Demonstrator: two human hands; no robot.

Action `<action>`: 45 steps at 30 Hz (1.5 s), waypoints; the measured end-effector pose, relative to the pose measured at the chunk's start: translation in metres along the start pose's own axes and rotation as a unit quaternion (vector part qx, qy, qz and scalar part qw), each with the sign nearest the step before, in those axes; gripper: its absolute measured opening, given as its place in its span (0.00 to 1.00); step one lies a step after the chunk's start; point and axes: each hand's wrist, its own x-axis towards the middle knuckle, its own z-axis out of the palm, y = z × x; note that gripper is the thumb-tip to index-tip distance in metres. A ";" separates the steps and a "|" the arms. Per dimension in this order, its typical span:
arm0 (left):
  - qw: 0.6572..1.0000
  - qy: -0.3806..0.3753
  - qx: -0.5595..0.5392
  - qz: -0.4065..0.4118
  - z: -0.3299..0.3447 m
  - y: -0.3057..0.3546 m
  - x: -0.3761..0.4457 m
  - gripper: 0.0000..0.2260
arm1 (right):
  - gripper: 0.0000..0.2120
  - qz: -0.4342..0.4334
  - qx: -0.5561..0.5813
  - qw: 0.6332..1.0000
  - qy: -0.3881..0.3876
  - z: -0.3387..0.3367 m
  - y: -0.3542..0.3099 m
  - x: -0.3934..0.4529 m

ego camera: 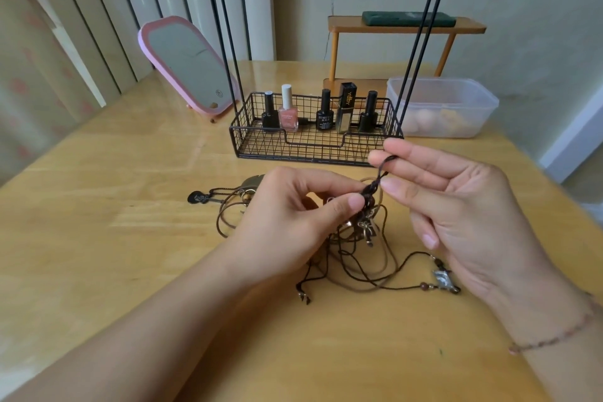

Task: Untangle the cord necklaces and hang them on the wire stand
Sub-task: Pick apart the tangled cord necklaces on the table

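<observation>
Over the table point(130, 254), your left hand point(293, 215) & right hand point(456, 206) both pinch a dark cord in the tangled necklaces point(359, 254); none hang on the wire stand point(313, 140) yet — untangling barely begun.

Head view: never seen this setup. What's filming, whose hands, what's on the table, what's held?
There is no machine here: a camera worn on a person's head looks down at their two bare hands. The left hand and right hand both pinch a dark brown knotted cord, part of a tangle of brown cord necklaces lying on the yellow wooden table. Behind stands the black wire stand, its basket holding nail polish bottles. A pink-framed mirror stands at the left, a clear plastic tub at the right.
</observation>
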 end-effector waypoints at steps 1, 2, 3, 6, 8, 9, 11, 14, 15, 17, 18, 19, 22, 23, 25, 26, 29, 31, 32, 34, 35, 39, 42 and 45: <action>1.000 -0.010 -0.003 0.000 -0.001 -0.001 0.001 0.06 | 0.18 -0.025 -0.033 0.999 0.020 -0.001 0.001 0.000; 1.000 -0.021 -0.005 0.000 -0.001 -0.001 0.001 0.06 | 0.18 -0.058 -0.073 0.995 0.036 -0.002 0.003 0.000; 0.999 -0.031 -0.014 -0.004 -0.002 -0.002 0.002 0.07 | 0.18 -0.095 -0.119 0.987 0.047 -0.003 0.005 -0.001; 0.996 -0.058 -0.066 -0.031 -0.006 0.000 0.004 0.10 | 0.17 -0.170 -0.200 0.963 0.064 -0.006 0.010 -0.001; 0.992 -0.070 -0.091 -0.058 -0.008 0.002 0.005 0.11 | 0.14 -0.207 -0.248 0.943 0.083 -0.009 0.015 0.000; 0.990 -0.076 -0.094 -0.070 -0.009 0.003 0.006 0.11 | 0.13 -0.229 -0.293 0.923 0.093 -0.010 0.016 0.000; 0.989 -0.087 -0.086 -0.089 -0.010 0.004 0.006 0.12 | 0.13 -0.275 -0.374 0.879 0.106 -0.009 0.017 -0.002; 0.984 -0.089 -0.105 -0.111 -0.009 0.008 0.005 0.14 | 0.19 -0.334 -0.408 0.844 0.095 -0.004 0.018 -0.002; 0.984 -0.085 -0.116 -0.110 -0.009 0.009 0.004 0.15 | 0.21 -0.351 -0.409 0.838 0.082 -0.004 0.018 -0.001; 0.986 -0.075 -0.114 -0.094 -0.007 0.010 0.004 0.12 | 0.23 -0.375 -0.401 0.834 0.050 -0.004 0.018 0.000; 0.989 -0.071 -0.101 -0.086 -0.006 0.009 0.004 0.10 | 0.25 -0.379 -0.394 0.836 0.037 -0.003 0.018 0.000; 0.991 -0.067 -0.089 -0.079 -0.005 0.009 0.004 0.09 | 0.26 -0.379 -0.387 0.840 0.026 -0.003 0.018 0.000; 0.994 -0.047 -0.082 -0.063 -0.004 0.006 0.004 0.07 | 0.28 -0.377 -0.372 0.848 0.004 -0.002 0.018 0.000; 0.994 -0.045 -0.083 -0.063 -0.004 0.006 0.004 0.05 | 0.28 -0.379 -0.374 0.847 0.004 -0.002 0.017 0.000; 0.993 -0.046 -0.080 -0.067 -0.004 0.007 0.005 0.04 | 0.28 -0.384 -0.380 0.842 0.006 -0.002 0.017 0.000; 0.994 -0.045 -0.074 -0.069 -0.004 0.007 0.005 0.06 | 0.28 -0.386 -0.381 0.840 0.006 -0.002 0.018 0.000; 0.994 -0.036 -0.064 -0.085 -0.005 0.005 0.006 0.10 | 0.27 -0.395 -0.370 0.841 0.004 0.001 0.018 -0.001; 0.993 -0.043 -0.067 -0.087 -0.004 0.004 0.005 0.10 | 0.25 -0.401 -0.349 0.847 0.005 0.003 0.020 -0.002; 0.993 -0.049 -0.074 -0.084 -0.004 0.005 0.005 0.10 | 0.24 -0.403 -0.330 0.854 0.006 0.003 0.021 -0.003; 0.989 -0.055 -0.108 -0.082 -0.003 0.006 0.004 0.06 | 0.23 -0.390 -0.259 0.884 0.005 0.005 0.023 -0.004; 0.987 -0.059 -0.128 -0.081 -0.003 0.007 0.004 0.04 | 0.23 -0.372 -0.209 0.905 0.000 0.006 0.024 -0.005; 0.985 -0.084 -0.142 -0.059 -0.005 0.010 0.005 0.08 | 0.26 -0.297 -0.044 0.953 -0.031 0.011 0.023 -0.007; 0.984 -0.088 -0.140 -0.068 -0.006 0.009 0.005 0.11 | 0.24 -0.276 -0.005 0.960 -0.051 0.013 0.020 -0.006; 0.991 -0.068 -0.097 -0.066 -0.006 0.006 0.004 0.06 | 0.24 -0.273 -0.022 0.959 -0.069 0.014 0.019 -0.006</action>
